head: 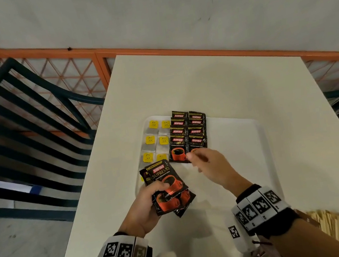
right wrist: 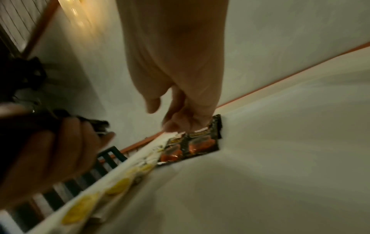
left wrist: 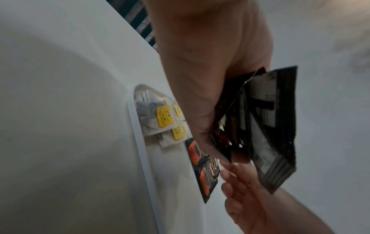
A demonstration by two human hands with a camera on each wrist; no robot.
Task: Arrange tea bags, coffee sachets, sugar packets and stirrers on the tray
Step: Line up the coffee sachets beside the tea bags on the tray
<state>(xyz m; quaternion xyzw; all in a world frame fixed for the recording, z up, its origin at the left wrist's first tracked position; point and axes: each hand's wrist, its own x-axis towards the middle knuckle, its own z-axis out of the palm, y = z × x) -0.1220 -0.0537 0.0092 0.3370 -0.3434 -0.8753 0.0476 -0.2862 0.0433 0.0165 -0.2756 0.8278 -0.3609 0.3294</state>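
Observation:
A white tray (head: 236, 140) lies on the white table (head: 201, 79). Along its left side lie two columns of tea bags (head: 154, 139) with yellow tags. Beside them two overlapping columns of black coffee sachets (head: 189, 134) run front to back. My left hand (head: 161, 195) grips a fanned bunch of the same sachets (head: 165, 181) over the tray's near left corner; their backs (left wrist: 270, 126) show in the left wrist view. My right hand (head: 195, 159) hovers at the near end of the right column. Its loosely curled fingertips (right wrist: 172, 126) touch the front sachet (right wrist: 198, 142), with the thumb apart.
A bundle of wooden stirrers (head: 338, 230) lies at the table's near right corner. A dark slatted chair (head: 21, 128) stands to the left of the table. An orange railing (head: 86, 50) runs behind it. The tray's right half (head: 246, 161) is bare.

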